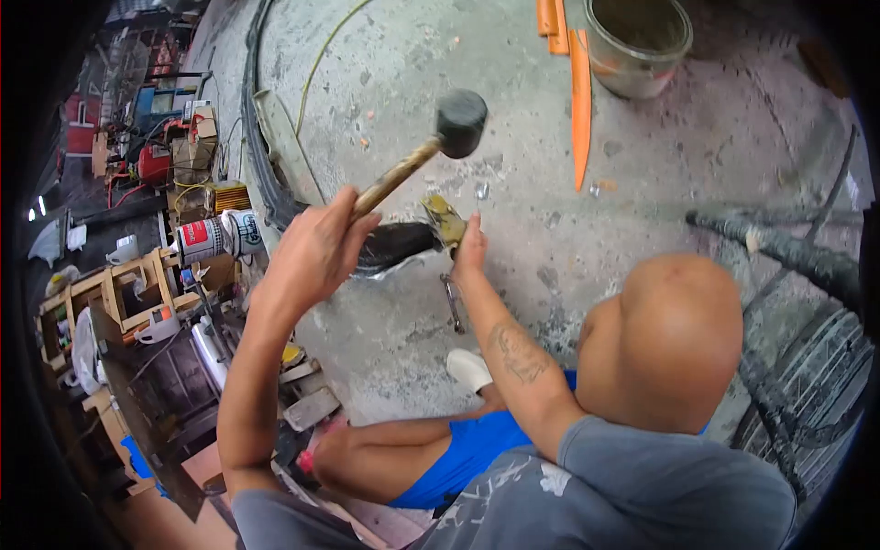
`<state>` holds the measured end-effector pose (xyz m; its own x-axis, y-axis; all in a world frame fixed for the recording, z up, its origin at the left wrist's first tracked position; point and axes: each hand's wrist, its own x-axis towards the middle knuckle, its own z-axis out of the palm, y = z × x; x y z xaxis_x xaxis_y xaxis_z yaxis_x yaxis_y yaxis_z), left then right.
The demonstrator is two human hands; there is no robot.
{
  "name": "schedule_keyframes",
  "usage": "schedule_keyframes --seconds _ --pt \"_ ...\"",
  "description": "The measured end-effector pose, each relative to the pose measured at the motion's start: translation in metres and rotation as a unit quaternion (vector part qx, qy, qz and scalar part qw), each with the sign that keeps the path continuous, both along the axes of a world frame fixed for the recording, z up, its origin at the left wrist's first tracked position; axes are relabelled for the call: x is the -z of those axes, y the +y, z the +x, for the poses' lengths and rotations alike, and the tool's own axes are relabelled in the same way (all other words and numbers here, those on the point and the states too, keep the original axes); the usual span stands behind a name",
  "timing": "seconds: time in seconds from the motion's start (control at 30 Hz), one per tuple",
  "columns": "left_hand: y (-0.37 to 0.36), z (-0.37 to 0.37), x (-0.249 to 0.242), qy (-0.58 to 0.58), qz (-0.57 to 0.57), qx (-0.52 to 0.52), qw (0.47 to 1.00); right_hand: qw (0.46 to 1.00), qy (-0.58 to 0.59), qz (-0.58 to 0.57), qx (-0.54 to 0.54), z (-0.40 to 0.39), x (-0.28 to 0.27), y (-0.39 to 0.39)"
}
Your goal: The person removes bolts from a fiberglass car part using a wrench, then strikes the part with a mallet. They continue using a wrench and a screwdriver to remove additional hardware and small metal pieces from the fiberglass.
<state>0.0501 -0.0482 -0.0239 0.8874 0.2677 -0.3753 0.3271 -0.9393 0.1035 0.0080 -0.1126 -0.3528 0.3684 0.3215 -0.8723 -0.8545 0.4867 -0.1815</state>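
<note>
My left hand (pixel 316 240) is wrapped around the wooden handle of a rubber mallet (pixel 461 124). The mallet's dark head is raised up and to the right, over the concrete floor. My right hand (pixel 469 252) grips a yellowish, worn-looking piece (pixel 444 220), its kind unclear, with the thumb along its side. That piece meets the end of a thick black tube-like object (pixel 399 247), which is partly hidden behind my left hand. A small metal wrench (pixel 453 302) lies on the floor just below my right hand.
Orange pointed strips (pixel 580 110) lie beside a bucket (pixel 639 46) at the top. Thick black hoses cross the floor on the left and a dark pole (pixel 779 247) lies on the right. Cans (pixel 200 240), wooden frames (pixel 119 293) and tools crowd the left side.
</note>
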Motion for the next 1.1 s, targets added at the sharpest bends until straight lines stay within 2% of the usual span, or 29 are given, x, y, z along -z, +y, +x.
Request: schedule_keyframes --seconds 0.03,0.07,0.1,0.13,0.17,0.2,0.27,0.33,0.4,0.43,0.47,0.53,0.6,0.67,0.73,0.8,0.83,0.9,1.1 --pt "-0.001 -0.013 -0.006 -0.044 -0.033 -0.076 0.996 0.989 -0.089 -0.072 -0.098 0.014 0.008 0.000" --pt "-0.003 -0.026 -0.012 -0.051 -0.034 -0.085 0.995 0.954 -0.170 -0.148 -0.197 0.018 0.014 -0.007" --pt "-0.004 -0.041 -0.019 -0.090 -0.034 -0.136 0.986 0.951 -0.175 -0.150 -0.208 0.026 0.015 -0.018" --pt "-0.003 -0.057 -0.023 -0.131 -0.033 -0.188 0.973 0.891 -0.246 -0.203 -0.323 0.039 0.017 -0.022" --pt "0.000 -0.079 -0.024 -0.134 -0.013 -0.212 0.968 0.810 -0.309 -0.253 -0.430 0.047 0.017 -0.027" --pt "0.003 -0.104 -0.020 -0.138 -0.019 -0.225 0.964 0.801 -0.314 -0.257 -0.441 0.047 0.018 -0.030" --pt "0.006 -0.160 0.009 -0.190 0.039 -0.239 0.951 0.754 -0.440 -0.290 -0.392 0.055 0.021 -0.032" --pt "-0.002 -0.220 0.056 -0.262 0.040 -0.287 0.921 0.722 -0.456 -0.281 -0.438 0.067 0.035 -0.040" --pt "-0.022 -0.282 0.103 -0.213 0.055 -0.398 0.891 0.738 -0.434 -0.232 -0.461 0.079 0.035 -0.046" --pt "-0.036 -0.310 0.133 -0.227 0.072 -0.429 0.871 0.789 -0.393 -0.170 -0.441 0.084 0.041 -0.044" --pt "-0.049 -0.339 0.165 -0.238 0.088 -0.456 0.853 0.785 -0.397 -0.177 -0.441 0.089 0.032 -0.043" --pt "-0.072 -0.397 0.234 -0.253 0.103 -0.496 0.824 0.837 -0.290 -0.122 -0.448 0.097 0.006 -0.043" --pt "-0.095 -0.400 0.252 -0.219 0.053 -0.568 0.792 0.829 -0.305 -0.138 -0.448 0.094 0.006 -0.040" --pt "-0.106 -0.424 0.285 -0.234 0.048 -0.561 0.793 0.821 -0.323 -0.156 -0.444 0.093 0.005 -0.037" --pt "-0.107 -0.429 0.310 -0.253 0.043 -0.554 0.792 0.848 -0.278 -0.134 -0.431 0.097 0.003 -0.034" --pt "-0.105 -0.424 0.322 -0.231 -0.004 -0.616 0.753 0.844 -0.265 -0.141 -0.444 0.103 0.015 -0.035" --pt "-0.105 -0.422 0.327 -0.232 -0.010 -0.615 0.754 0.838 -0.251 -0.125 -0.467 0.107 0.021 -0.033" --pt "-0.105 -0.414 0.329 -0.249 -0.016 -0.564 0.788 0.834 -0.237 -0.113 -0.486 0.111 0.019 -0.031" --pt "-0.110 -0.410 0.334 -0.227 -0.050 -0.573 0.786 0.846 -0.208 -0.032 -0.489 0.116 0.008 -0.034"
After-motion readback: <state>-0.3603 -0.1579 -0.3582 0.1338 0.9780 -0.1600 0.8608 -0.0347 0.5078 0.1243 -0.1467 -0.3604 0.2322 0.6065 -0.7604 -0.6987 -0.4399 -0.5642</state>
